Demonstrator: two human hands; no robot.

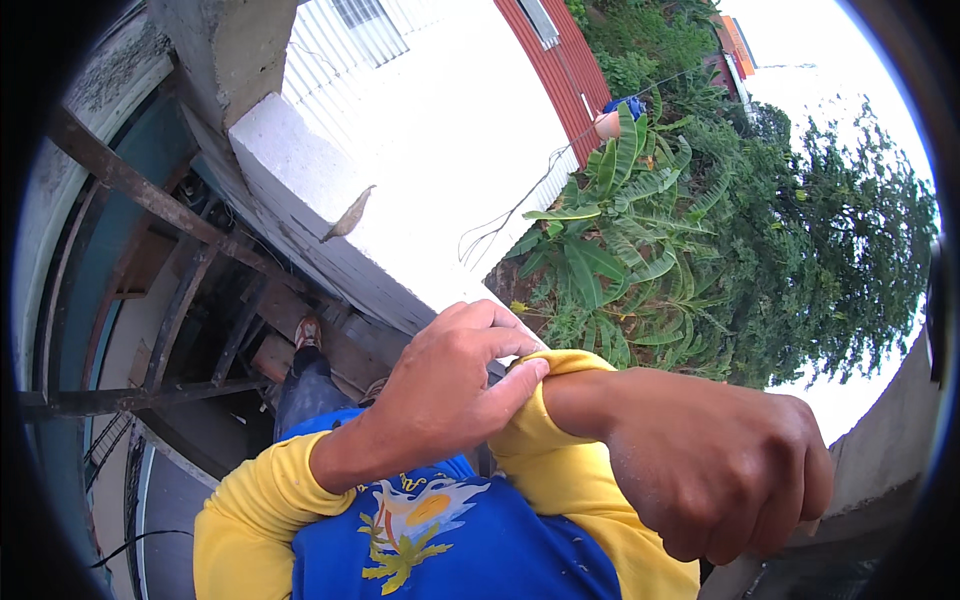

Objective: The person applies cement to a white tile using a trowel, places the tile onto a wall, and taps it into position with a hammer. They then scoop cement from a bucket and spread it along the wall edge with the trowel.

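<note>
My left hand (440,375) pinches the yellow cuff (575,362) of my right sleeve between thumb and fingers, just behind the right wrist. The cuff is bunched up there, leaving the wrist bare. My right hand (720,470) is closed in a fist, back of the hand up, with nothing sticking out of it; its palm side is hidden. Both arms wear yellow sleeves, and the left sleeve (265,495) is pushed back from its wrist too. Below the hands shows my blue shirt front (470,545) with a printed picture.
A pale ledge (310,170) with a dry leaf (349,213) on it runs beyond my left hand. At left are dark metal bars (140,190) and a lower level, where my shoe (308,333) shows. Banana plants (610,240), trees and a red corrugated wall (560,70) stand outside.
</note>
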